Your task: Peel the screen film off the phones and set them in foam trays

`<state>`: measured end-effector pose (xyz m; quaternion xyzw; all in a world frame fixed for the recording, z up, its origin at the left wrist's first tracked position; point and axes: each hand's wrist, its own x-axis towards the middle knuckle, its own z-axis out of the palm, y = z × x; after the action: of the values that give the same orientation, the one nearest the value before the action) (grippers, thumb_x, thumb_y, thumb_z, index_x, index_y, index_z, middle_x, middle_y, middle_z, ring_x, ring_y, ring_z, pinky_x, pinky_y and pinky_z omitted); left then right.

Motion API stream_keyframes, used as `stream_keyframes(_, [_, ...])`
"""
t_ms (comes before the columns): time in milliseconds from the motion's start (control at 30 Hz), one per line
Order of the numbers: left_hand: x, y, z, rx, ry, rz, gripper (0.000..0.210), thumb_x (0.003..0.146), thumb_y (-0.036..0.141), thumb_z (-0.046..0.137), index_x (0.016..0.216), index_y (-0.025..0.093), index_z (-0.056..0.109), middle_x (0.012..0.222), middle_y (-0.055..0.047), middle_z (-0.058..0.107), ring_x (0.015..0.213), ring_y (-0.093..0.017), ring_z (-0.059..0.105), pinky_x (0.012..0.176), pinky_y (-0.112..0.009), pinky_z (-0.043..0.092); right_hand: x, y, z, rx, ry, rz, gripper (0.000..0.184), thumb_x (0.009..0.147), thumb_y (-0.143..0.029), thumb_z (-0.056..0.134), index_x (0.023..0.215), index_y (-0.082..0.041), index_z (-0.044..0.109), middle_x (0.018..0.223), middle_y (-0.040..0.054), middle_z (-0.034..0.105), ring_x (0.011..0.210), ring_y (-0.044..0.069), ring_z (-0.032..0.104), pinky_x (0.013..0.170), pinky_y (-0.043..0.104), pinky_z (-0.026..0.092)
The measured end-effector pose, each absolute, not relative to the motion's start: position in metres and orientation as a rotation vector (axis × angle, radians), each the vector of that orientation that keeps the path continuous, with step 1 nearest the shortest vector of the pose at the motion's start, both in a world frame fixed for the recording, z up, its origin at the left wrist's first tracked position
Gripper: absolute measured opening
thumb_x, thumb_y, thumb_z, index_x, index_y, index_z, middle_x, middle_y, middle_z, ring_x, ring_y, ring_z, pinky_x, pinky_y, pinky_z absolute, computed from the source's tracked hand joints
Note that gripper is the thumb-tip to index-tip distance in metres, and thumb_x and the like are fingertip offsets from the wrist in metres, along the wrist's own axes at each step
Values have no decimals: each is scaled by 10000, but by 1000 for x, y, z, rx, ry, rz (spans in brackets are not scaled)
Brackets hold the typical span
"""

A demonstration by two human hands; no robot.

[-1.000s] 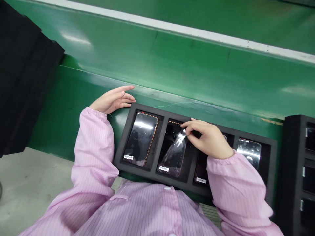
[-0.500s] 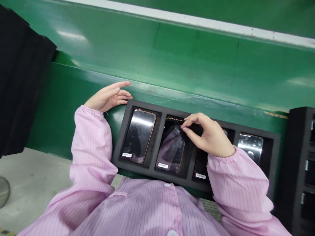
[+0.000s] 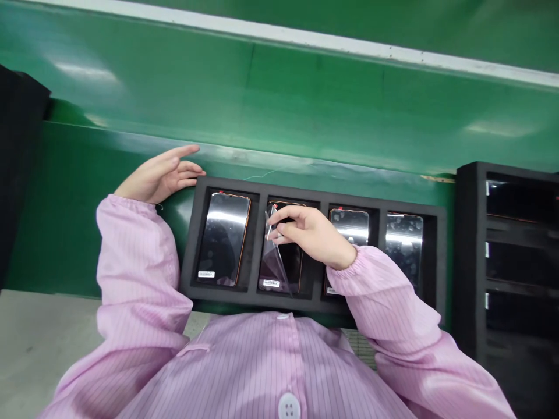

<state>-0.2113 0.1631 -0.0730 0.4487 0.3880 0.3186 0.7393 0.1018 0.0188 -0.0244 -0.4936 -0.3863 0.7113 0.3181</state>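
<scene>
A black foam tray (image 3: 279, 189) holds several smartphones in separate slots, screens up, most with a white barcode label showing at the lower end. Over the second smartphone (image 3: 290, 262) from the left, my right hand (image 3: 312, 233) pinches a clear protective film (image 3: 275, 262), which hangs bent above the screen with a red tab at its top. My left hand (image 3: 163, 174) rests at the tray's upper left corner, fingers spread and holding nothing. Nearest to it lies the leftmost smartphone (image 3: 225, 238). My right forearm partly covers the third smartphone (image 3: 349, 224).
Another black foam tray (image 3: 469, 256) with several phones stands at the right. A black stack (image 3: 21, 163) is at the left edge. The green bench (image 3: 100, 157) has a raised ledge along its back.
My right hand has drawn the film's corner leftward across the second phone, so the film now stands bent off the screen. My left hand keeps its place at the tray corner; the camera view has shifted.
</scene>
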Motion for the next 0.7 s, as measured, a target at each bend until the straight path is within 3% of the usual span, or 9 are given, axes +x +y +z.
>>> stream_keyframes(133, [-211,163,-73,978,850,701,632,814,365,735,1369,164,510,987,-57,735,997,-179,662,849,-228,556,108,21,-17,-1317,-1065,1821,144,821,-83,533,904,-147,631,942,47,676,813,131,701,761,270,608])
stream_keyframes(233, [-209,160,-70,990,875,691,614,815,354,729,1363,180,516,997,-49,732,982,-162,664,844,-212,555,125,23,-11,-1427,-1338,1464,231,803,-130,585,1030,-154,618,1058,67,659,790,129,685,748,280,589])
stream_keyframes(300, [-209,158,-67,1009,897,681,583,825,342,712,1358,198,523,1011,-39,727,993,-151,659,868,-210,545,143,23,-6,-1553,-1480,1133,270,805,-163,601,1073,-156,619,1026,67,672,799,142,675,768,299,571])
stream_keyframes(467, [-209,154,-66,1026,902,681,550,841,348,683,1352,217,530,1022,-13,726,1034,-154,637,915,-228,518,193,6,-2,-1870,-1901,650,187,851,-186,524,913,-180,701,932,50,714,846,209,662,817,381,516])
stream_keyframes(600, [-210,152,-67,1004,896,673,513,901,330,627,1384,223,490,1023,18,727,1053,-138,619,934,-221,495,218,-14,-13,-2049,-2224,281,273,851,-205,531,1056,-134,697,985,122,675,900,283,616,781,427,462])
stream_keyframes(700, [-210,151,-68,1005,906,669,519,906,335,624,1392,229,477,1026,27,727,1051,-130,615,947,-219,489,224,-19,-23,-1983,-2278,136,308,861,-278,561,1114,-134,665,974,122,640,909,281,575,777,418,416])
